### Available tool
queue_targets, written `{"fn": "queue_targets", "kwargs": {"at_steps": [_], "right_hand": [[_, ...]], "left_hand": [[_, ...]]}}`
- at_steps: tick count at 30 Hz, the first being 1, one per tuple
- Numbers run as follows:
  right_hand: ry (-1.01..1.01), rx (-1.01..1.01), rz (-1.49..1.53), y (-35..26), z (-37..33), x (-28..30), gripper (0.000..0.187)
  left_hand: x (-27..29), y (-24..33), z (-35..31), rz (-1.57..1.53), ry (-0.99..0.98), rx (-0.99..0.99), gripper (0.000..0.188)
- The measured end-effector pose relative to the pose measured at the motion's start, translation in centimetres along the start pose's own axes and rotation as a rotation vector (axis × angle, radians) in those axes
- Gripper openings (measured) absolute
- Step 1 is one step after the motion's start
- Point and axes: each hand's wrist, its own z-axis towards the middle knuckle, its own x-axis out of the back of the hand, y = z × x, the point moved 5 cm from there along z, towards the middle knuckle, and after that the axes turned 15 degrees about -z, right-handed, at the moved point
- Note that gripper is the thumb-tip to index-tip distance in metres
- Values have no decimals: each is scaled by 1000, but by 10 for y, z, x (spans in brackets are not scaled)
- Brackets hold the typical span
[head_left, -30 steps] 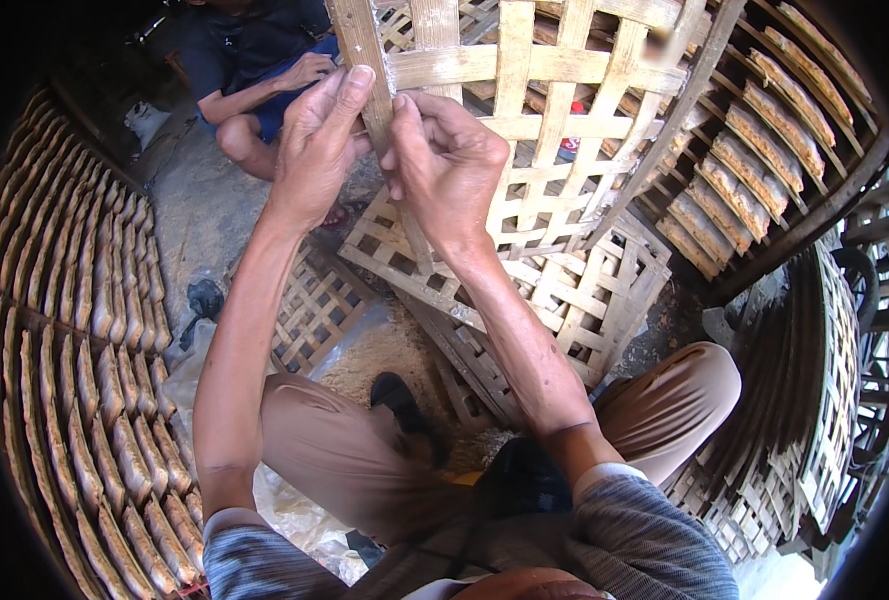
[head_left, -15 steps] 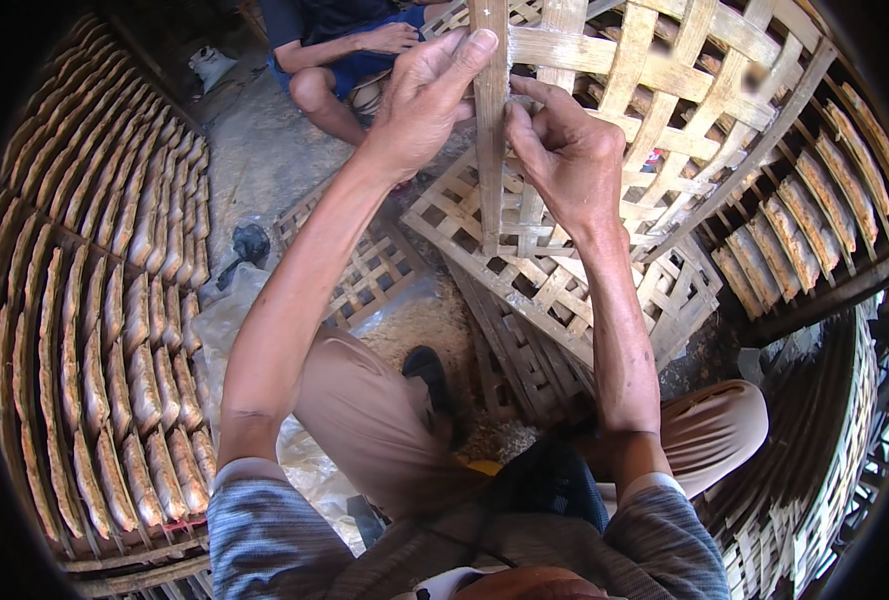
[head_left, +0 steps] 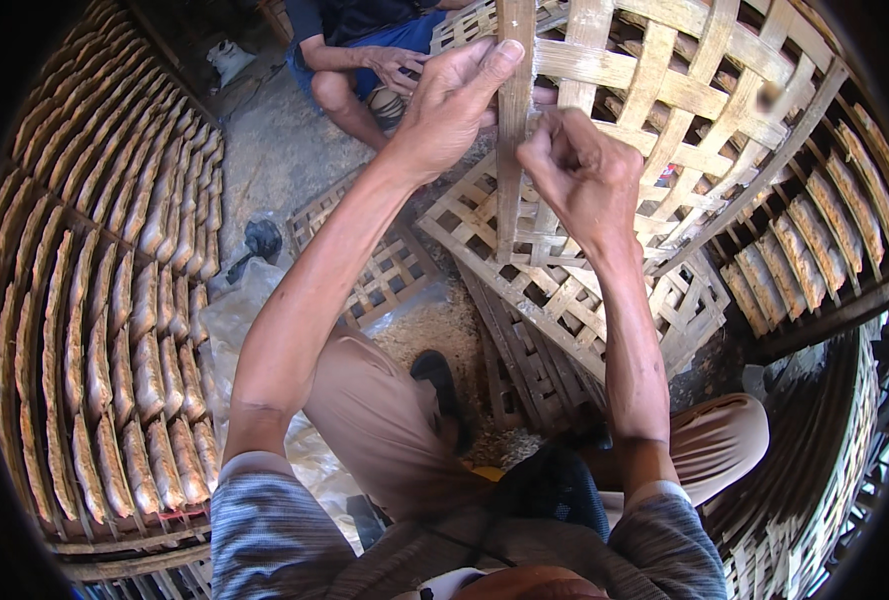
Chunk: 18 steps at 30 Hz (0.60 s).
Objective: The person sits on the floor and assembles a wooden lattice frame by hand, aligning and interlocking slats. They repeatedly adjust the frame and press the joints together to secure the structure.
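A lattice tray of woven bamboo strips (head_left: pixel 669 75) stands tilted upright before me, framed by a wooden edge slat (head_left: pixel 510 190). My left hand (head_left: pixel 452 110) is closed round that slat near its upper end, thumb lying over the front. At the slat's inner edge is my right hand (head_left: pixel 586 170), its fingers curled tightly in against the thumb. Whatever those fingers hold, if anything, is hidden. Below, the upright tray rests over another woven tray (head_left: pixel 461 208) lying flat on a stack of trays (head_left: pixel 524 340).
Racks of pale, orange-edged slabs (head_left: pixel 114 330) rise on my left, with more slabs (head_left: pixel 794 245) at right. A further lattice tray (head_left: pixel 374 270) and plastic sheeting (head_left: pixel 234 310) lie on the floor. Another person (head_left: pixel 364 60) sits opposite. Stacked lattice trays (head_left: pixel 814 460) stand near right.
My right hand's index finger, stretched toward the slat before, is now curled in. The whole view has shifted slightly. The other person's hand has moved a little.
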Motion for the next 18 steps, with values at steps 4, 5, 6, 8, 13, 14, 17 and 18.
{"fn": "queue_targets", "kwargs": {"at_steps": [4,5,6,8,13,14,17,18], "right_hand": [[-277,-51,49,12,-18,4,14],[-306,-61,47,15,-20,5,16],[-243,-130,7,20,-18,8,12],[-105,-175,96,15,-6,7,8],[-46,-163,114,13,8,1,23],[-52,-173,126,13,9,-1,23],[-51,-194,150,14,10,-4,21],[-35,-195,154,13,10,-6,19]], "left_hand": [[7,-2,2,47,-31,-10,50],[8,-2,3,43,-31,-4,50],[8,-3,3,40,-31,1,50],[4,-3,3,13,-13,-7,49],[9,-4,4,75,-39,47,56],[9,-4,4,67,-42,48,56],[8,-6,4,55,-19,-15,47],[8,-6,4,52,-7,-47,46]]}}
